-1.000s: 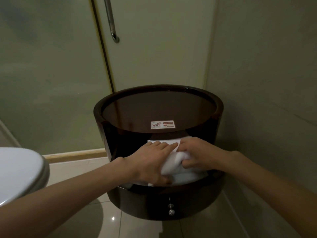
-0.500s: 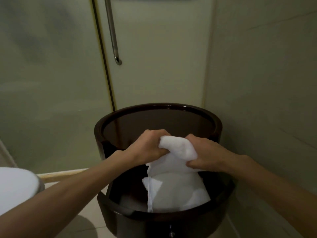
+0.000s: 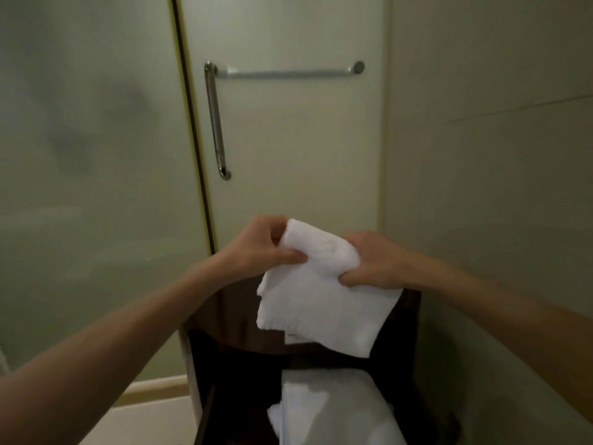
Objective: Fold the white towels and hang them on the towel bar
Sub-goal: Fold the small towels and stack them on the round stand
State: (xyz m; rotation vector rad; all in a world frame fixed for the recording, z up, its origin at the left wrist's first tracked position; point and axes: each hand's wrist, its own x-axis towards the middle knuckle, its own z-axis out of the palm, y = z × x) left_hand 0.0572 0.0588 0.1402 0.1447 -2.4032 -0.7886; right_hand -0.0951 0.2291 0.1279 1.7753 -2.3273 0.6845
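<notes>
A: Where's the small white terry towel (image 3: 321, 300)?
B: Hanging below the left hand (image 3: 263, 248) and right hand (image 3: 369, 261), both gripping its top edge; the thin chrome towel bar (image 3: 285, 73) sits above them.
A: Risk?
B: Its loose lower layers could unfold on the lift.

Dark round table (image 3: 231, 319), set in the corner.
Glossy brown top; front open, white towels (image 3: 333, 409) lying heaped low inside it.
</notes>
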